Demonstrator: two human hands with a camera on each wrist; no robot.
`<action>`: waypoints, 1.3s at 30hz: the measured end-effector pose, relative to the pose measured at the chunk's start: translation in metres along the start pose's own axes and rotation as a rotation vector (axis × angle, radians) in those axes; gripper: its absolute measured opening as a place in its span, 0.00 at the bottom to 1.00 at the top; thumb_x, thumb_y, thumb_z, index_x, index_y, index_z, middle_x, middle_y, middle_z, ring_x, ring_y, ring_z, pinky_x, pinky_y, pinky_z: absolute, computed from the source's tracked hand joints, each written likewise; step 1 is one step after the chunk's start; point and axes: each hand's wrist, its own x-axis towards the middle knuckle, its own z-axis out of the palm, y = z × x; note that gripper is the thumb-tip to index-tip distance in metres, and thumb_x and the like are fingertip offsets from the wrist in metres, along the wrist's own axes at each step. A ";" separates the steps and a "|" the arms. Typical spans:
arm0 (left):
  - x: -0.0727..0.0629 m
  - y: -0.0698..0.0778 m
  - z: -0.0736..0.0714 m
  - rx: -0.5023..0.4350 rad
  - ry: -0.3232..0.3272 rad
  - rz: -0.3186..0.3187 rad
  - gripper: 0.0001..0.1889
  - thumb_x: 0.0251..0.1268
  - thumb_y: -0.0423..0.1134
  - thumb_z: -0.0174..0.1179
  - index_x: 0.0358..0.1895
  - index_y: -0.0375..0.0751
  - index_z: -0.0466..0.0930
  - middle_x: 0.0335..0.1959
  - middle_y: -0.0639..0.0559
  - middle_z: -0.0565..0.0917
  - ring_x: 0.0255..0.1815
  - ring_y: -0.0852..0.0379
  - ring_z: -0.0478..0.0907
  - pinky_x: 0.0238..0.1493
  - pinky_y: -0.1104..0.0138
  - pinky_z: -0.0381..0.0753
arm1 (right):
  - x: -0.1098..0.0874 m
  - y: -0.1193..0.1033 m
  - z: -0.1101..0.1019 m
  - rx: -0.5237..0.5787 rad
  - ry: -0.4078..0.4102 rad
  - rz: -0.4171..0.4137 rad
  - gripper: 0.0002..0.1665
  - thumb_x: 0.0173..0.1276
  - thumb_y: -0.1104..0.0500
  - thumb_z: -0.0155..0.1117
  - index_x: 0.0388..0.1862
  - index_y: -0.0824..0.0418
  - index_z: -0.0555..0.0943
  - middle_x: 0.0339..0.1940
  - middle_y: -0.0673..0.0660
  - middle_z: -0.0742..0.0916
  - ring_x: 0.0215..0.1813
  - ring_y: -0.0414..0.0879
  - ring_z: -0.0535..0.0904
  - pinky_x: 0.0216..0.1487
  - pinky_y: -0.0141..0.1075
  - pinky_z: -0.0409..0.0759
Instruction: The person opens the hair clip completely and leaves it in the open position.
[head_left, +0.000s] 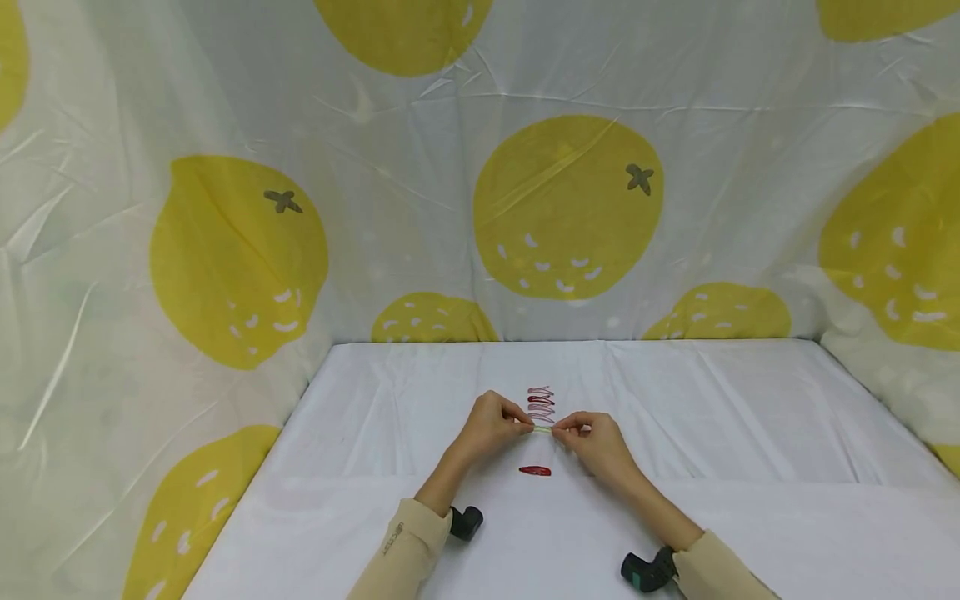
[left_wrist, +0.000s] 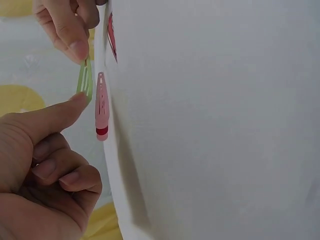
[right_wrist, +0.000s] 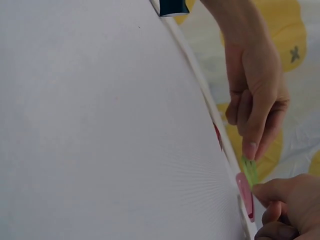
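Observation:
My left hand [head_left: 491, 427] and right hand [head_left: 596, 442] meet over the white table. Between them they pinch a light green snap hair clip [left_wrist: 84, 82], one hand at each end. Just past the hands, pink and red hair clips [head_left: 541, 400] lie in a column. In the left wrist view a pink hair clip [left_wrist: 102, 107] with a red band appears beside the green one. Nearer to me, a single red hair clip [head_left: 536, 471] lies on the cloth. Fingertips cover both ends of the green clip.
White cloth covers the table [head_left: 750, 417]. Behind and at the sides hangs a white curtain [head_left: 405, 200] printed with yellow lemons. A black device [head_left: 467, 523] sits at the left wrist and another black device [head_left: 648, 571] at the right.

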 end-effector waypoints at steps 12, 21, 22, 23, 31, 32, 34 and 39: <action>0.014 -0.006 -0.001 0.063 -0.011 0.003 0.02 0.53 0.28 0.76 0.29 0.32 0.93 0.23 0.46 0.87 0.23 0.66 0.67 0.24 0.75 0.65 | 0.011 0.007 0.003 -0.050 0.059 -0.062 0.05 0.60 0.62 0.79 0.33 0.64 0.92 0.28 0.55 0.90 0.26 0.33 0.70 0.29 0.27 0.68; 0.014 -0.006 -0.003 0.075 -0.020 -0.045 0.02 0.53 0.27 0.76 0.29 0.32 0.92 0.26 0.44 0.88 0.25 0.65 0.68 0.26 0.75 0.66 | 0.011 0.005 0.008 -0.099 0.066 -0.041 0.05 0.61 0.62 0.78 0.31 0.65 0.91 0.28 0.55 0.90 0.27 0.37 0.73 0.29 0.28 0.69; 0.014 -0.005 -0.003 0.078 -0.021 -0.048 0.02 0.53 0.27 0.76 0.29 0.32 0.92 0.26 0.44 0.88 0.25 0.65 0.68 0.26 0.74 0.66 | 0.011 0.004 0.007 -0.104 0.067 -0.040 0.04 0.61 0.63 0.78 0.31 0.64 0.92 0.28 0.55 0.90 0.28 0.37 0.73 0.29 0.28 0.69; 0.013 -0.005 -0.003 0.085 -0.019 -0.056 0.02 0.53 0.28 0.76 0.29 0.33 0.93 0.26 0.45 0.88 0.25 0.65 0.69 0.26 0.74 0.66 | 0.010 0.004 0.007 -0.104 0.067 -0.035 0.04 0.61 0.63 0.78 0.32 0.64 0.92 0.29 0.56 0.90 0.28 0.38 0.74 0.30 0.28 0.69; -0.003 -0.004 -0.013 0.148 0.027 -0.126 0.03 0.52 0.32 0.78 0.27 0.38 0.93 0.21 0.51 0.86 0.24 0.64 0.69 0.26 0.73 0.67 | 0.002 -0.004 -0.009 -0.097 0.017 0.010 0.02 0.62 0.61 0.78 0.32 0.59 0.92 0.35 0.55 0.92 0.33 0.40 0.76 0.33 0.29 0.72; -0.007 -0.004 -0.015 0.142 0.018 -0.128 0.03 0.52 0.32 0.78 0.27 0.38 0.93 0.20 0.52 0.85 0.23 0.64 0.69 0.25 0.73 0.67 | 0.000 -0.005 -0.012 -0.096 0.000 0.008 0.02 0.62 0.60 0.78 0.32 0.58 0.92 0.35 0.54 0.92 0.33 0.39 0.75 0.33 0.29 0.72; -0.015 -0.005 -0.018 0.119 -0.020 -0.126 0.03 0.51 0.31 0.78 0.27 0.37 0.93 0.18 0.54 0.83 0.22 0.64 0.68 0.24 0.73 0.66 | -0.005 -0.007 -0.017 -0.091 -0.048 -0.004 0.02 0.62 0.60 0.79 0.32 0.57 0.92 0.32 0.52 0.90 0.31 0.39 0.75 0.32 0.28 0.72; -0.032 -0.007 -0.024 0.072 -0.154 -0.102 0.03 0.52 0.31 0.78 0.26 0.38 0.92 0.15 0.58 0.79 0.21 0.65 0.67 0.23 0.73 0.64 | -0.017 -0.006 -0.022 -0.049 -0.207 -0.034 0.04 0.64 0.57 0.77 0.35 0.57 0.92 0.26 0.49 0.83 0.27 0.36 0.75 0.30 0.27 0.72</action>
